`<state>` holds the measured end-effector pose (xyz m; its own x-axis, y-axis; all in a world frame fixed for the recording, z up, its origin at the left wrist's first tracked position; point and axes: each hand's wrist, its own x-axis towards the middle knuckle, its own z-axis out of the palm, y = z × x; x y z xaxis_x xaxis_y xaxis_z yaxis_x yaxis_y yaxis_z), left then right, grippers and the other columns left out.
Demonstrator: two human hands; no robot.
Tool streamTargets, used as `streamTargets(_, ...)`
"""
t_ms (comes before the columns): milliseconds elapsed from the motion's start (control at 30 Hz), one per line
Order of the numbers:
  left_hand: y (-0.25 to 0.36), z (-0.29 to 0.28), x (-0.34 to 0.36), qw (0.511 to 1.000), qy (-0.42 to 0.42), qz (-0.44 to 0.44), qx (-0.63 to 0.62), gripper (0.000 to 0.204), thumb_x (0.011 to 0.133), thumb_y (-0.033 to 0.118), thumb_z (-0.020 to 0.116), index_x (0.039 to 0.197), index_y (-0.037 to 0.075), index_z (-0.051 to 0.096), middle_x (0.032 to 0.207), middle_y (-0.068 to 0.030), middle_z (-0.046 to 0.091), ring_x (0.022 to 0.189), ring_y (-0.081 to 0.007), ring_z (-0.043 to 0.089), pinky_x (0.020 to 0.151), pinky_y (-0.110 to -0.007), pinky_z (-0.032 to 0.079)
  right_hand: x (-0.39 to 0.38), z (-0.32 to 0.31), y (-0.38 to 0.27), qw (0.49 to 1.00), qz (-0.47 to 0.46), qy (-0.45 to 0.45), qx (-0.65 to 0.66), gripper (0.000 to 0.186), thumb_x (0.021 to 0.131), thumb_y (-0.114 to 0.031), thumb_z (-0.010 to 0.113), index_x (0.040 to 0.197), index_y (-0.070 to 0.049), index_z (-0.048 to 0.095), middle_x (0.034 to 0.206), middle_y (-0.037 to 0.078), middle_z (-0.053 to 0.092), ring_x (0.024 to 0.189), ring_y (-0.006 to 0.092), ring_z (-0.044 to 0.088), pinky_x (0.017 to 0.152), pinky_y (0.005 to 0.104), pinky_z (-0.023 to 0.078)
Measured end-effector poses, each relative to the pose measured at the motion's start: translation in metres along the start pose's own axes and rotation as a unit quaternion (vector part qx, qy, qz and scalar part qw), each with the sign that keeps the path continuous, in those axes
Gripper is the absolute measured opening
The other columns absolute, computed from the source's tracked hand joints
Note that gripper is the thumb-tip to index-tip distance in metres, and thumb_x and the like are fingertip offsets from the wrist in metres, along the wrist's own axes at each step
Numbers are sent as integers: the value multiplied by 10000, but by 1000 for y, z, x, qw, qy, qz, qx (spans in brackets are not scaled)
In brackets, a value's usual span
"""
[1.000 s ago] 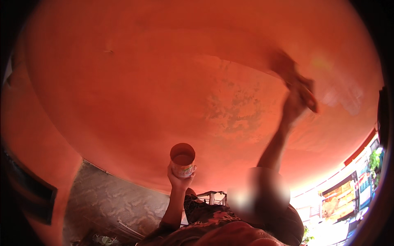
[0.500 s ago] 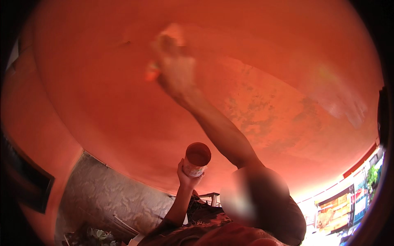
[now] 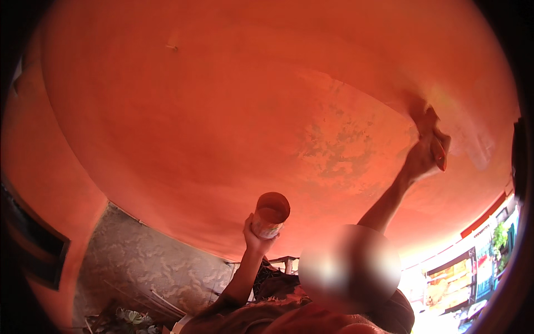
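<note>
Low in the middle, my left hand (image 3: 257, 242) grips a small round paint can (image 3: 268, 227) around its lower side. Its open top is tilted toward me, showing a reddish inside. Stretched far out to the right, my right hand (image 3: 423, 155) is closed around a paintbrush (image 3: 440, 156). The red end of the handle sticks out beside the hand, while the dark head is up against the orange-red wall (image 3: 194, 111). A rougher, mottled patch (image 3: 339, 145) of the wall lies left of the brush.
A grey patterned surface (image 3: 150, 259) meets the painted wall at lower left, with leafy plants (image 3: 133, 317) below it. A dark framed opening (image 3: 36, 239) is at far left. Bright daylight, shelves (image 3: 449, 283) and greenery (image 3: 500, 236) show at lower right.
My right hand has swung with the paintbrush from the upper middle of the wall across to the right and lower. The can in my left hand has stayed nearly in place.
</note>
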<state>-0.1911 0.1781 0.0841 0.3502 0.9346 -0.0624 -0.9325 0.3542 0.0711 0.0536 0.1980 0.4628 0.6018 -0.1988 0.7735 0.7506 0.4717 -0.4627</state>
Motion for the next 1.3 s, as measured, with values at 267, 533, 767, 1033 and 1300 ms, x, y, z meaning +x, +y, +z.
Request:
streamTargets(267,-3,4,12,1000,20,-12,13,540,914,573,486,1254,164,579,1095,-121,638,882,-354,613,544,-378,503,-102,74,-53,949,-239,-191,81,520,766,74,668,1267,-60,638,1273,172,626,1165,320,627,927,396,541)
streamTargets(533,7,-19,-11,998,-37,-18,40,547,902,592,513,1247,175,592,1136,-93,651,942,-371,627,583,-405,492,-242,164,-216,818,-305,-366,322,358,837,-232,695,1170,-124,621,876,143,704,711,315,704,603,480,556)
streamTargets(767,-4,-18,-2,991,-75,-109,27,658,862,585,525,1288,84,561,1112,-135,630,913,-367,600,542,-346,480,-128,102,-34,700,0,-530,480,383,928,-165,595,1299,-75,558,1114,95,656,974,238,634,835,387,537)
streamTargets(1033,-30,-13,16,971,-108,-211,26,688,869,580,558,1348,88,530,1179,-155,603,986,-371,588,578,-331,486,71,-103,187,978,-21,-105,179,42,925,28,611,962,32,591,954,113,658,856,188,680,757,339,615)
streamTargets(1300,-43,-15,29,953,-119,-278,33,605,870,524,606,1302,101,570,1226,-170,563,1037,-353,556,602,-329,509,156,-183,272,970,-63,144,-183,140,857,22,604,748,-54,649,818,37,668,762,156,697,631,278,545)
